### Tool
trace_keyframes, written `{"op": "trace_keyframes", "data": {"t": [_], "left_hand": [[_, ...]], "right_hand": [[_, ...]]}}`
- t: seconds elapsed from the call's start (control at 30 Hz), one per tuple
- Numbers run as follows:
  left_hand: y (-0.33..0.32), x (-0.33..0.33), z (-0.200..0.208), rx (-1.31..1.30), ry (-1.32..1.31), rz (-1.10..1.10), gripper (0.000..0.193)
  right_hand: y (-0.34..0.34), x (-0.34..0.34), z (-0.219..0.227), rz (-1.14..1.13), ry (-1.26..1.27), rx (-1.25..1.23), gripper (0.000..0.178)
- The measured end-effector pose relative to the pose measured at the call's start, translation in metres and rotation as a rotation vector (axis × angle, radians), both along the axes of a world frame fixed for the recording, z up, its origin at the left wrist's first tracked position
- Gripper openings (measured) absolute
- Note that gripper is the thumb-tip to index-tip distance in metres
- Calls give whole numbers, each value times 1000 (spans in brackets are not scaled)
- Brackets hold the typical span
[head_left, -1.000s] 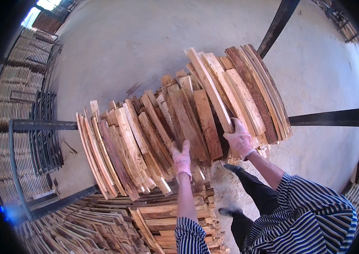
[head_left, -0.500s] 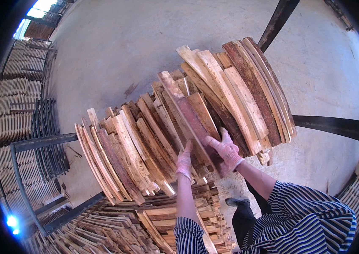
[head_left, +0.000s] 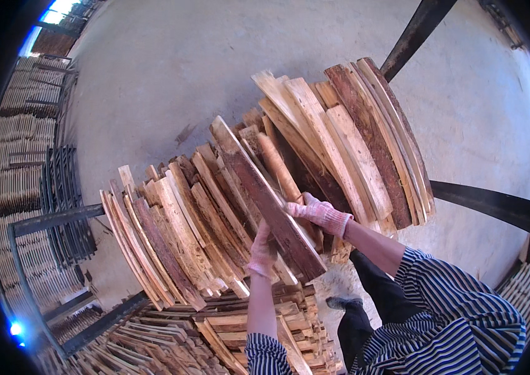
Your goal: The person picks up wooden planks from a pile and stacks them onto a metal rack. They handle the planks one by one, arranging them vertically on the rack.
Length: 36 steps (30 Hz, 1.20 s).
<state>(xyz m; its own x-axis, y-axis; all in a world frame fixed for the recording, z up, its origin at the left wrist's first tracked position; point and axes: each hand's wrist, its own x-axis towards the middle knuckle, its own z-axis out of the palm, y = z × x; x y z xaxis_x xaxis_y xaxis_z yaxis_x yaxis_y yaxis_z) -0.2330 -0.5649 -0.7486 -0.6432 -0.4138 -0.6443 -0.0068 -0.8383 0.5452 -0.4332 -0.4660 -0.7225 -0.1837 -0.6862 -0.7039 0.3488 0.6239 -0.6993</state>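
A long wooden slab with a dark reddish-brown bark face lies slanted over a row of stacked slabs. My left hand, in a pinkish knit glove, is closed at its left edge, close to its near end. From the other side my right hand, gloved alike, grips the slab's right edge, partly hiding it. Just past my right fingers rests a narrower rounded strip of wood. Pale and bark-covered slabs stand on edge to the right, and more slabs lean together to the left.
A dark metal frame borders the row at left; dark bars extend at right. Below lies a lower pile of wood strips. Stacked boards line the far left. Concrete floor spreads beyond. My foot shows near the pile.
The bark-faced slab has shifted left and tilted, showing more of its bark face. Both hands have moved left with it, uncovering the rounded strip. The whole view has shifted slightly.
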Motion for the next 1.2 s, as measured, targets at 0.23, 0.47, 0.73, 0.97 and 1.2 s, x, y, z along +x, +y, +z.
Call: {"op": "trace_keyframes", "data": {"t": [0.23,0.47,0.73,0.97,1.2], "left_hand": [[4,-10,-8,-155,-234,-36,76],[-13,9,-5,45,-113,60,101],[74,63,-28,-219,-194,347,95],[130,103,0,139,-189,353,57],[120,115,-29,241,29,313,59]], "right_hand": [[26,-8,0,-248,-586,-204,100],[-29,61,48,-22,366,213,140],[1,120,62,245,596,258,130],[73,110,38,-181,277,319,112],[55,130,2,-81,275,412,117]]}}
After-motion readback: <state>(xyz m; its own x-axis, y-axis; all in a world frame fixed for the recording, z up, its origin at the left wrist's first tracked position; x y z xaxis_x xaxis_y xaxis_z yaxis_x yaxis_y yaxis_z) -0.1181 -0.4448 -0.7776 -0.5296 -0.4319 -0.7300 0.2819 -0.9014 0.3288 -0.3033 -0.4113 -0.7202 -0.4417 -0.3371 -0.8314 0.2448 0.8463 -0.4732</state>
